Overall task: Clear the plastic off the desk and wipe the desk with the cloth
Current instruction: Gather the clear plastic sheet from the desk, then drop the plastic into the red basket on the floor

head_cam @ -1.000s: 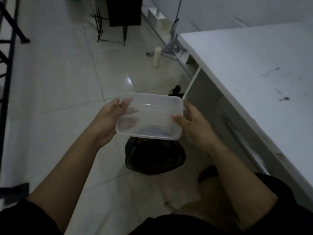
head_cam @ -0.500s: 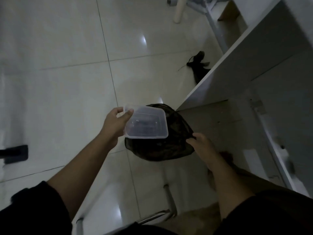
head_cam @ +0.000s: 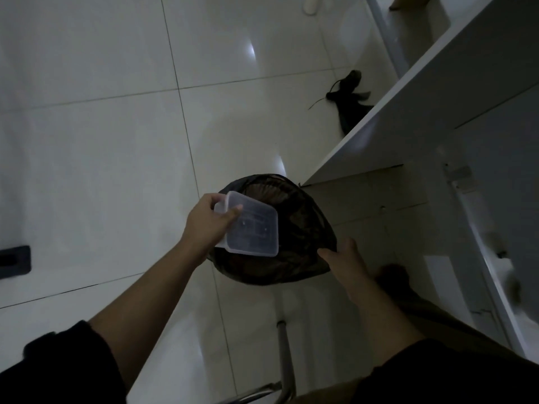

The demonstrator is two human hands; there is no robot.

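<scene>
The pale tiled floor (head_cam: 102, 156) fills most of what there is to see, glossy, with a few light spots on it. Along the right side stands the white desk (head_cam: 423, 91), seen from above and from its end, its side panel running down to the tiles. At the foot of that panel, on the floor, sits a bin lined with a black bag (head_cam: 303, 228), its mouth wide open.

The person leans over it with both arms stretched out. The left hand (head_cam: 205, 225) grips the clear plastic container (head_cam: 253, 231) by its left short end, thumb on top and fingers curled under. It holds the container tilted just above the left half of the bag's mouth, not yet inside. The right hand (head_cam: 347, 260) is at the bag's right rim, thumb raised. Its fingers meet the black plastic, but in this gloom I cannot tell whether they pinch it or only touch it.

A metal chair leg (head_cam: 284, 354) shows on the floor below the bin. Further up, beside the desk panel, a small dark bundle with a trailing cord (head_cam: 350, 103) lies on the tiles; I cannot say what it is.
</scene>
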